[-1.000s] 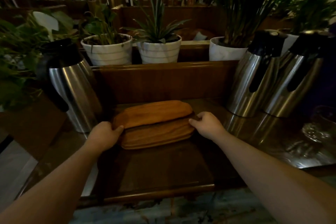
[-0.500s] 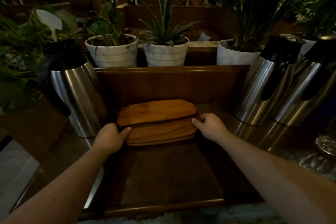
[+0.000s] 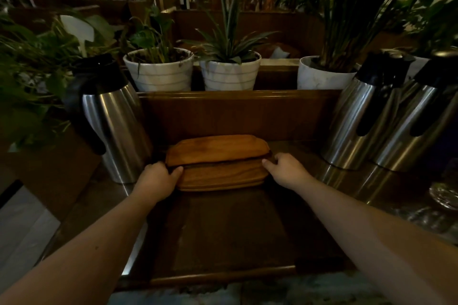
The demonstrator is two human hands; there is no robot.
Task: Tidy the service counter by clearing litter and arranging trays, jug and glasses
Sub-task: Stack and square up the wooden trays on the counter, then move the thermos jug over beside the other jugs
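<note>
Two wooden trays (image 3: pixel 218 163) sit stacked at the back of the worktop (image 3: pixel 223 230), close to the wooden back panel (image 3: pixel 235 111) — the upper one set a little further back, so the lower one's front rim shows beneath it. The left hand (image 3: pixel 158 178) is curled around the stack's left end, thumb on the front edge and fingers tucked behind, out of view. The right hand (image 3: pixel 285 168) grips the right end the same way, thumb pointing inward along the seam between the two trays. Both forearms reach in from the bottom corners, the stack held squarely between them, resting on the dark surface as far as the dim light shows. Just left of the trays stands a steel jug (image 3: pixel 111 126) with a black lid and handle, upright, near the left hand but apart from it. Off to the right, two more steel flasks (image 3: pixel 386 119) stand side by side, well apart from the trays. At the far right edge there's a blurred glint of glassware (image 3: pixel 443 195) — too dark to count. Behind the panel, three white pots (image 3: pixel 230 74) hold green plants in a row.
</note>
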